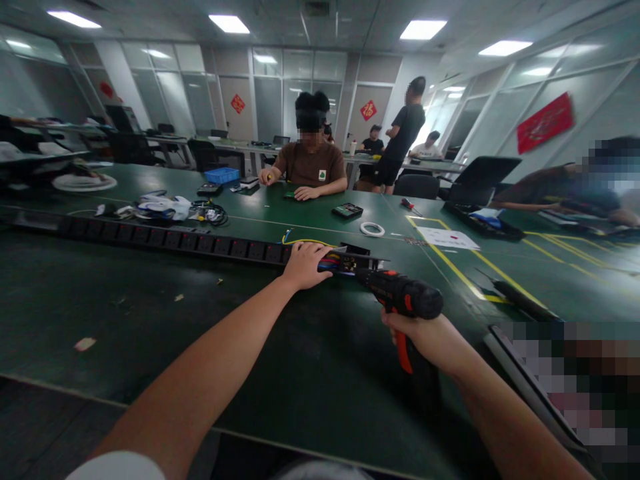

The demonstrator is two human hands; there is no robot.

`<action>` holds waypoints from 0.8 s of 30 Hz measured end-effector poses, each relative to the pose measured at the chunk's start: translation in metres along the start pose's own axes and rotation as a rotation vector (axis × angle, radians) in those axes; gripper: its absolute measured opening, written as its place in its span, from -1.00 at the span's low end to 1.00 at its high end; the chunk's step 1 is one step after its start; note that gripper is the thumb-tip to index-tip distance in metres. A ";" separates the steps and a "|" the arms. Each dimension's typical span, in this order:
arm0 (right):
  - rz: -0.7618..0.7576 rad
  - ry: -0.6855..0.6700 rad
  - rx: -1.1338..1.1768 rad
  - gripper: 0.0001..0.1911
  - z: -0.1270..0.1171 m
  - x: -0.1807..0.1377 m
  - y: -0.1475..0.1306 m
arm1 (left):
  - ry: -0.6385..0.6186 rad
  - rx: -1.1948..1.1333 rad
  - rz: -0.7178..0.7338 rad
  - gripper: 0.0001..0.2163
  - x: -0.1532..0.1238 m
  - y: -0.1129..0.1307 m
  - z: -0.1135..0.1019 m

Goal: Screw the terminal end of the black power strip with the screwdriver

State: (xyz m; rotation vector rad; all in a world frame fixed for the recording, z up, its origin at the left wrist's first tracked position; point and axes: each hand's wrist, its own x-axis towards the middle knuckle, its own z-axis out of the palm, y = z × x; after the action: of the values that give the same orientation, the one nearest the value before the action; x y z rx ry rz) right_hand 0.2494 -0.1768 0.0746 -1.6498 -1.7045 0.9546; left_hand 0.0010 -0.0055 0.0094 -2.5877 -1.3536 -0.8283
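A long black power strip [200, 242] with a row of sockets lies across the green table. Near its right end my left hand [306, 265] is closed over the strip, fingers across the top and thumb in front. Beside that hand the strip's end is open, showing coloured wires [327, 261] and a small part with brass-coloured contacts [349, 264]. My right hand [419, 337] grips a black and orange cordless drill [400, 292] by its handle. The drill's nose points left at this open end; whether its tip touches anything is too small to tell.
Across the green table [125, 320] a person [315, 163] in a brown shirt sits working. Behind the strip lie bagged cables [165, 207], a blue basket [221, 175], a white tape ring [373, 229] and a screwdriver [409, 205]. A dark tool [520, 299] lies at right.
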 end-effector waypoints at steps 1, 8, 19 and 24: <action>-0.005 0.001 0.000 -0.87 0.000 0.000 0.000 | 0.003 0.001 0.001 -0.40 0.000 0.000 0.000; -0.023 -0.017 0.012 -0.87 0.000 0.001 0.004 | 0.002 0.009 0.001 -0.41 0.000 0.000 0.001; -0.006 -0.009 0.032 -0.86 -0.001 0.001 0.003 | 0.015 0.012 0.011 -0.42 0.000 0.000 0.001; 0.000 -0.014 0.036 -0.86 0.000 0.001 0.002 | 0.006 0.008 0.009 -0.42 0.000 -0.001 0.000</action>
State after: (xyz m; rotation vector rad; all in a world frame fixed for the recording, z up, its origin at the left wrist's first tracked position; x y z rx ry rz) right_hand 0.2509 -0.1756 0.0731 -1.6237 -1.6867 0.9931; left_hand 0.0006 -0.0053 0.0089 -2.5811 -1.3403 -0.8272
